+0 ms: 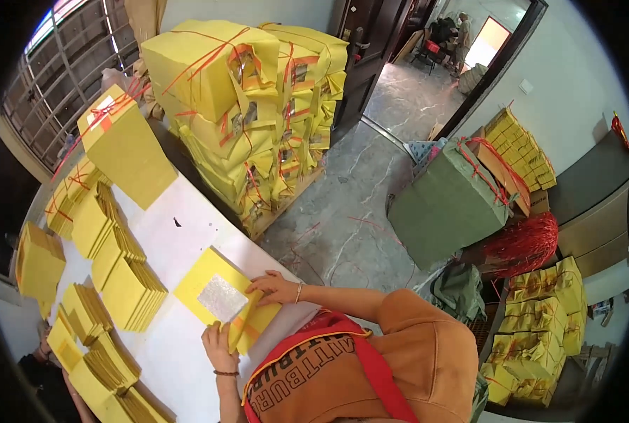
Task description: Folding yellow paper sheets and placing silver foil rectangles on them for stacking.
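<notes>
On the white table (pixel 166 225) in front of me lies a sheet of yellow paper (pixel 196 290) with a silvery square (pixel 223 297) in its middle. Its side nearest my body is raised and folded over, and an orange patch shows there. My left hand (pixel 220 345) grips the lower left part of this raised flap, fingertips on top near the silver square. With bent fingers, my right hand (pixel 273 287) holds the flap's other end. Stacks of folded yellow paper (pixel 134 292) stand in rows to the left.
Another person's hand (pixel 44 340) touches stacks at the table's left edge. A tall yellow bundle (pixel 127 148) stands farther back. Beyond the table rise tied yellow bundles (pixel 194 77). A green wrapped bale (pixel 445 204), red strands (pixel 519 243) and more yellow bundles (pixel 540 317) occupy the right.
</notes>
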### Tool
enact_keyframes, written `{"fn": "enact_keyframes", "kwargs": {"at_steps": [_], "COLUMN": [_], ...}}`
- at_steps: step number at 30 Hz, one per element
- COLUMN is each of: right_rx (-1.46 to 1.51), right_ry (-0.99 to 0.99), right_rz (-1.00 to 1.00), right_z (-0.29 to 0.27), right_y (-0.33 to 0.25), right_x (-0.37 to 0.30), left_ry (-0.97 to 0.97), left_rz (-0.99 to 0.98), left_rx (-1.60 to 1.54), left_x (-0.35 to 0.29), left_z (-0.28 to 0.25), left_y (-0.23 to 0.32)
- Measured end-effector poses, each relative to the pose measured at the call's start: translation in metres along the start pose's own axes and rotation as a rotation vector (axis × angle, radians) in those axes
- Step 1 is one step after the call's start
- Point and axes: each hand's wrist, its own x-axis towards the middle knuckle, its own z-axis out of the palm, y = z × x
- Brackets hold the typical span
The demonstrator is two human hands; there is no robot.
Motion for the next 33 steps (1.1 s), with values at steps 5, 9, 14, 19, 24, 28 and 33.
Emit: {"fn": "enact_keyframes", "kwargs": {"at_steps": [5,9,14,19,24,28,33], "right_rx": [-0.107,-0.252,-0.458,-0.579,-0.577,-0.540,-0.451], "right_ry": [0.013,0.007,-0.007,-0.183,-0.240,-0.177,-0.159], "right_rz": [-0.164,-0.258,-0.392,-0.433,-0.451,-0.512,-0.552], "right_z": [0.000,-0.008,-0.016,-0.030,-0.031,-0.028,-0.024], "right_y": [0.003,-0.003,-0.009,-0.024,-0.016,-0.013,-0.006], "right_x": [0.004,0.005,0.006,0.013,0.020,0.024,0.037], "left_ry": [0.063,0.061,0.061,0.059,0.065,0.055,0.061], "left_rz": [0.038,0.080,0.017,0.000,-0.020,0.053,0.074], "left_rx": [0.022,0.037,0.022,0.016,-0.041,0.015,0.049], "left_x": [-0.002,0.000,-0.005,-0.005,0.000,0.004,0.009], "left_z": [0.014,0.015,0.020,0.021,0.017,0.010,-0.005], "left_y": [-0.012,-0.015,-0.014,-0.011,-0.007,-0.012,-0.007]}}
